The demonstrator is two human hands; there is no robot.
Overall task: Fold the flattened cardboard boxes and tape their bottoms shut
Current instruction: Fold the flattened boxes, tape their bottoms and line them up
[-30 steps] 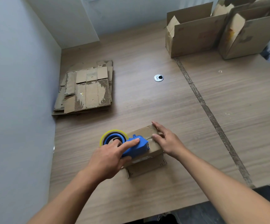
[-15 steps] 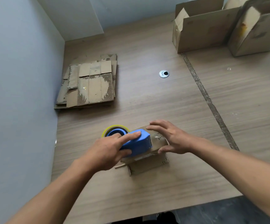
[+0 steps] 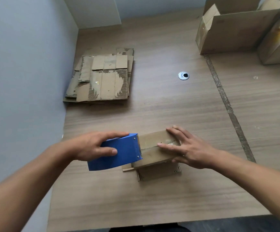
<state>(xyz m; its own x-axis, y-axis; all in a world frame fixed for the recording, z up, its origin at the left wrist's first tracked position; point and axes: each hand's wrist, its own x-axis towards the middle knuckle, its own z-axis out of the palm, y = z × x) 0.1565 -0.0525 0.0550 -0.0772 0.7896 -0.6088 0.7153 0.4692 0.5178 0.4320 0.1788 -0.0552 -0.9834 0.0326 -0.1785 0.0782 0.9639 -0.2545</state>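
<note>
Cardboard, worn and brown: the small box (image 3: 154,155) stands near the front edge of the table (image 3: 169,108), a little right of the middle, its closed face turned up and loose flaps splaying out under it on the near side. A strip of clear tape (image 3: 168,142) shines along the middle seam of that upper face.

At the box's left end sits the blue tape dispenser (image 3: 120,154), its toothed metal edge against the top of the box. The left hand (image 3: 90,145) has a closed grip on the dispenser, fingers over the far side and thumb curled on top. The right hand (image 3: 190,151) lies on the right end of the box with no closed grip: its fingers are straight and spread, pressing down on the taped face, the thumb against the near side.

Farther back on the left, a stack of flattened boxes (image 3: 104,79) lies flat beside the grey wall (image 3: 22,67). A round metal grommet (image 3: 183,75) is set in the table, well behind the box. A dark seam (image 3: 226,101) runs across the wood on the right. In the far right corner two large open boxes (image 3: 233,30) stand side by side.
</note>
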